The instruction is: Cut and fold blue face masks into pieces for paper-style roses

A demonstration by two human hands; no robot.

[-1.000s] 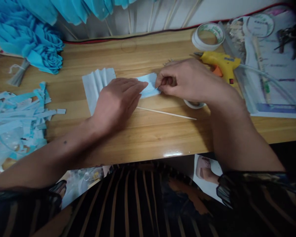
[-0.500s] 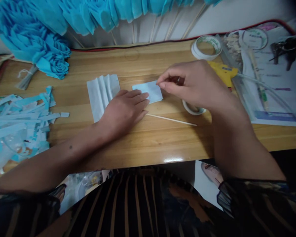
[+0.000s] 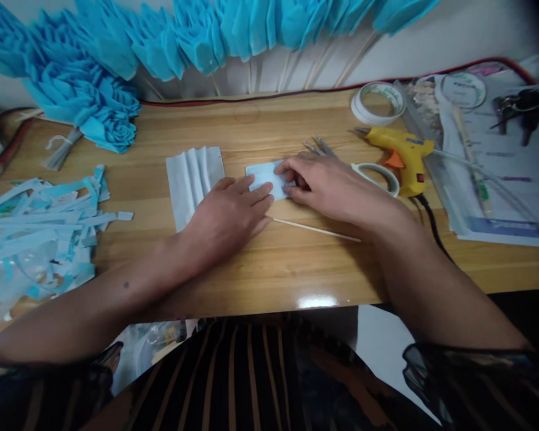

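Observation:
A small folded light-blue fabric sheet (image 3: 265, 170) lies on the table under both hands. My left hand (image 3: 233, 206) rests flat on its left and lower part, fingers stretched out. At its right end, my right hand (image 3: 317, 182) has curled fingers and thumb closed on the sheet. A pleated pale-blue piece of fabric (image 3: 193, 173), like an opened face mask, lies left of the sheet, partly behind my left hand. From beneath my left fingers a thin wooden stick (image 3: 317, 228) runs to the right.
A yellow glue gun (image 3: 406, 155), tape rolls (image 3: 377, 105) and metal tools (image 3: 321, 145) lie to the right. Blue fabric flowers (image 3: 202, 45) on sticks line the back. Cut scraps (image 3: 40, 221) are heaped at left. Keys (image 3: 525, 111) lie on papers at far right.
My right hand has come down and left onto the sheet, uncovering the glue gun and metal tools. My left hand stays on the sheet. The whole view has shifted slightly.

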